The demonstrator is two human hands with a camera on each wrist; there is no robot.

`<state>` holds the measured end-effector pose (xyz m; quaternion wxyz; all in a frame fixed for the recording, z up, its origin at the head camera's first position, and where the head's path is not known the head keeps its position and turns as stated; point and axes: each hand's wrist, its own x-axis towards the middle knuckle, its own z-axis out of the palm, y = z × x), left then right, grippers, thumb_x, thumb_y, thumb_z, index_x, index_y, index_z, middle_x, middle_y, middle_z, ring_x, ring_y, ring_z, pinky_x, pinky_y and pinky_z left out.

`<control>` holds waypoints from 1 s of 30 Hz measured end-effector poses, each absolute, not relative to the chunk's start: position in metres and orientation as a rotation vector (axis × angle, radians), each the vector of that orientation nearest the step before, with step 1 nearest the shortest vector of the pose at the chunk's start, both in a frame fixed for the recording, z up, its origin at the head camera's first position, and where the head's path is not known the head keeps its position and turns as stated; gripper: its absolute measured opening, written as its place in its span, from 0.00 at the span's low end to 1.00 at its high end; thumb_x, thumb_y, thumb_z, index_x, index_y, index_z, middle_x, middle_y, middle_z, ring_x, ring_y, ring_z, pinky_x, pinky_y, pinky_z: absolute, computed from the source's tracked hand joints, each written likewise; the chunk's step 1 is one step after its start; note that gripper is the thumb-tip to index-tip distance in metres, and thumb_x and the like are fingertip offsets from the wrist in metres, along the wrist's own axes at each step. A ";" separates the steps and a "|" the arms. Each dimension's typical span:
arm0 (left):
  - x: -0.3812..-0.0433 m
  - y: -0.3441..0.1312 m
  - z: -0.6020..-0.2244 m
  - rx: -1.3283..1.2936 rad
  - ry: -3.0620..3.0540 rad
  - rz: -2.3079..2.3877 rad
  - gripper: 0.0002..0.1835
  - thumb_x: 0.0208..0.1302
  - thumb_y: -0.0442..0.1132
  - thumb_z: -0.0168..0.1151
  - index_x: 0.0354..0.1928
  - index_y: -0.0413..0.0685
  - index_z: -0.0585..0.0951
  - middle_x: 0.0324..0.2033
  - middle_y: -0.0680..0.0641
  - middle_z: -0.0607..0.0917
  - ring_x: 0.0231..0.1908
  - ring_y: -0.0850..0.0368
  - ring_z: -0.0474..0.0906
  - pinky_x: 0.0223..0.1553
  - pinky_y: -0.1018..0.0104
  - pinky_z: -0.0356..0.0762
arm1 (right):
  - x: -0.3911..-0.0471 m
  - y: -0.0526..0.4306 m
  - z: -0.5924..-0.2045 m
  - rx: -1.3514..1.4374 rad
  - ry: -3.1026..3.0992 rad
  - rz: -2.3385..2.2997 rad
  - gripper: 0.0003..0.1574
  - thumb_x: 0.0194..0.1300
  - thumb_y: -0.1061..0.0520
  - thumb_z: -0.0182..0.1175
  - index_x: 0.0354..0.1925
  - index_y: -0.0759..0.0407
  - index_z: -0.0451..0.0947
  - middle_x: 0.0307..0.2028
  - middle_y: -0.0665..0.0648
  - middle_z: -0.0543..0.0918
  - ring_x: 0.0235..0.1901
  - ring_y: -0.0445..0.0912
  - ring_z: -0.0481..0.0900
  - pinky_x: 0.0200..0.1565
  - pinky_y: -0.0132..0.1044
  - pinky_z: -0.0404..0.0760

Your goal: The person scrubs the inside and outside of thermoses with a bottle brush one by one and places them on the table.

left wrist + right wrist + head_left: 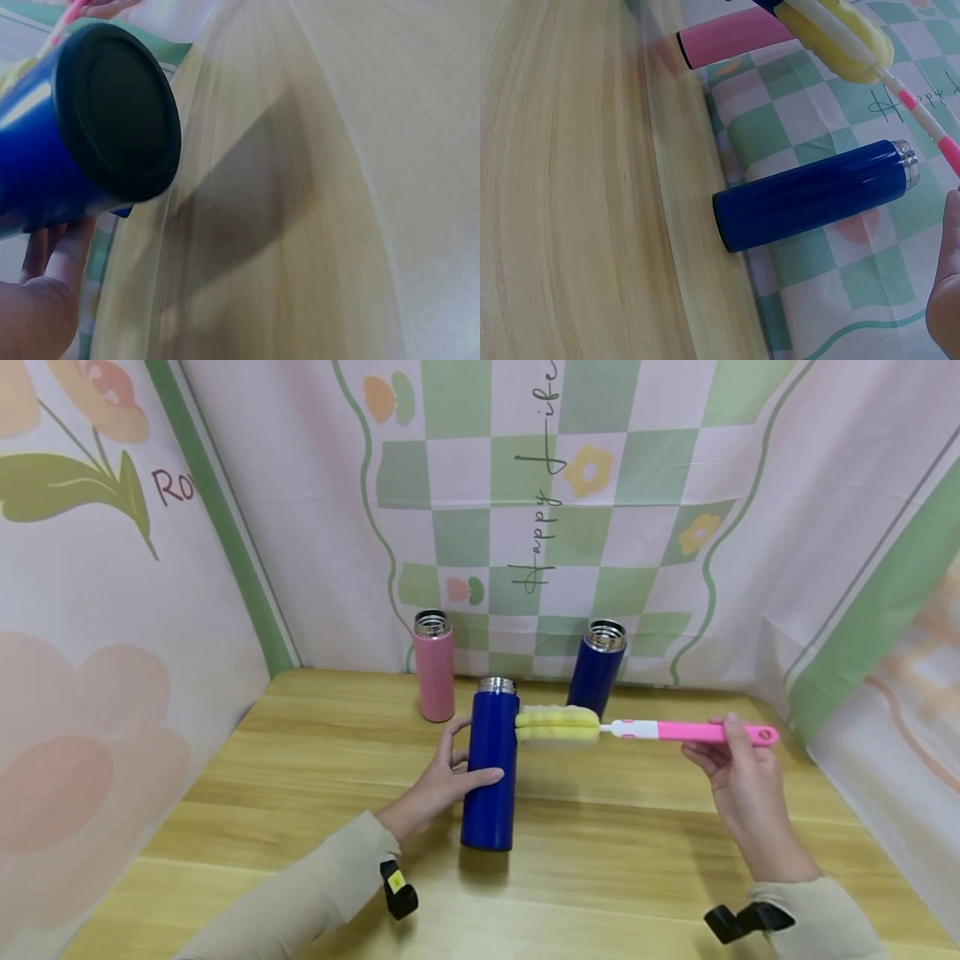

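Observation:
My left hand [438, 778] grips a tall blue thermos bottle [489, 814] around its side, thumb across the front. Its steel mouth is uncapped. In the left wrist view the bottle's dark base [124, 112] shows, held off the table, with a shadow below. Between the fingers and thumb of my right hand [750, 789] is the pink handle of a bottle brush [693, 732], held level. The brush's yellow sponge head [558, 725] lies against or just beside the bottle's upper right side; I cannot tell whether they touch.
Toward the back of the wooden table [600, 877] stand a pink thermos bottle [435, 681] on the left and another blue thermos bottle [595, 672] on the right, both uncapped. A patterned curtain [525, 468] hangs behind, with cloth at both sides.

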<state>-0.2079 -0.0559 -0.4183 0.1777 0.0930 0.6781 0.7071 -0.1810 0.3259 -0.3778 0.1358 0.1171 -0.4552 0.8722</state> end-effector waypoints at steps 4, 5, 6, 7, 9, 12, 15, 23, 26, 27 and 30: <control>-0.207 -0.057 -0.417 0.250 1.944 1.989 0.49 0.57 0.51 0.75 0.72 0.81 0.52 0.58 0.39 0.71 0.54 0.44 0.76 0.52 0.46 0.77 | -0.182 0.326 -0.377 0.350 -1.284 2.527 0.14 0.79 0.59 0.48 0.43 0.68 0.77 0.36 0.64 0.86 0.34 0.50 0.87 0.42 0.38 0.84; -0.208 -0.057 -0.417 0.247 1.945 1.990 0.49 0.57 0.52 0.76 0.72 0.82 0.52 0.58 0.40 0.70 0.54 0.44 0.76 0.51 0.46 0.77 | -0.182 0.326 -0.376 0.339 -1.278 2.524 0.14 0.79 0.59 0.49 0.43 0.68 0.77 0.36 0.64 0.86 0.34 0.50 0.87 0.42 0.38 0.84; -0.208 -0.057 -0.417 0.243 1.946 1.992 0.49 0.57 0.51 0.76 0.71 0.83 0.53 0.58 0.40 0.70 0.54 0.44 0.76 0.51 0.47 0.77 | -0.182 0.326 -0.376 0.326 -1.271 2.521 0.13 0.78 0.59 0.49 0.43 0.68 0.77 0.36 0.64 0.86 0.34 0.50 0.87 0.42 0.38 0.84; -0.207 -0.057 -0.417 0.247 1.947 1.996 0.49 0.57 0.51 0.76 0.72 0.82 0.53 0.58 0.40 0.70 0.54 0.44 0.76 0.51 0.47 0.77 | -0.182 0.326 -0.375 0.308 -1.268 2.515 0.13 0.78 0.59 0.50 0.43 0.68 0.77 0.36 0.63 0.86 0.34 0.50 0.86 0.42 0.38 0.84; -0.207 -0.056 -0.416 0.262 1.950 2.001 0.49 0.57 0.50 0.76 0.72 0.81 0.52 0.58 0.40 0.71 0.54 0.44 0.77 0.50 0.46 0.78 | -0.182 0.325 -0.374 0.272 -1.256 2.507 0.12 0.77 0.58 0.52 0.43 0.68 0.76 0.36 0.63 0.86 0.34 0.50 0.86 0.41 0.38 0.84; -0.207 -0.055 -0.417 0.279 1.953 2.010 0.50 0.59 0.49 0.75 0.74 0.80 0.52 0.58 0.39 0.71 0.53 0.44 0.77 0.50 0.46 0.78 | -0.181 0.325 -0.373 0.240 -1.237 2.503 0.12 0.76 0.58 0.53 0.44 0.69 0.76 0.36 0.63 0.85 0.34 0.50 0.86 0.41 0.38 0.84; -0.207 -0.056 -0.417 0.275 1.959 2.022 0.49 0.59 0.49 0.74 0.74 0.81 0.52 0.58 0.39 0.72 0.53 0.44 0.78 0.50 0.47 0.78 | -0.181 0.325 -0.373 0.237 -1.233 2.503 0.12 0.76 0.58 0.54 0.44 0.69 0.75 0.36 0.63 0.85 0.34 0.50 0.86 0.41 0.38 0.84; -0.209 -0.058 -0.413 0.281 2.000 2.012 0.48 0.58 0.53 0.75 0.74 0.83 0.55 0.59 0.42 0.74 0.54 0.46 0.78 0.50 0.48 0.79 | -0.180 0.325 -0.372 0.254 -1.227 2.520 0.12 0.76 0.59 0.53 0.43 0.69 0.76 0.35 0.63 0.85 0.34 0.50 0.86 0.42 0.39 0.84; -0.210 -0.059 -0.413 0.275 1.997 2.013 0.47 0.58 0.53 0.75 0.73 0.85 0.56 0.59 0.42 0.75 0.54 0.46 0.78 0.50 0.48 0.79 | -0.180 0.326 -0.373 0.267 -1.209 2.542 0.12 0.77 0.60 0.52 0.43 0.70 0.76 0.35 0.64 0.85 0.34 0.51 0.86 0.42 0.39 0.84; -0.210 -0.059 -0.413 0.275 1.995 2.015 0.46 0.58 0.53 0.75 0.72 0.87 0.57 0.59 0.42 0.75 0.54 0.46 0.78 0.50 0.48 0.80 | -0.181 0.326 -0.373 0.276 -1.199 2.554 0.12 0.77 0.60 0.52 0.43 0.70 0.76 0.35 0.64 0.85 0.34 0.51 0.86 0.41 0.39 0.84; -0.210 -0.059 -0.412 0.272 1.987 2.016 0.45 0.58 0.54 0.74 0.71 0.89 0.57 0.58 0.42 0.76 0.54 0.46 0.79 0.51 0.47 0.79 | -0.181 0.326 -0.373 0.310 -1.182 2.573 0.12 0.77 0.61 0.51 0.43 0.70 0.76 0.35 0.65 0.85 0.34 0.52 0.87 0.41 0.40 0.84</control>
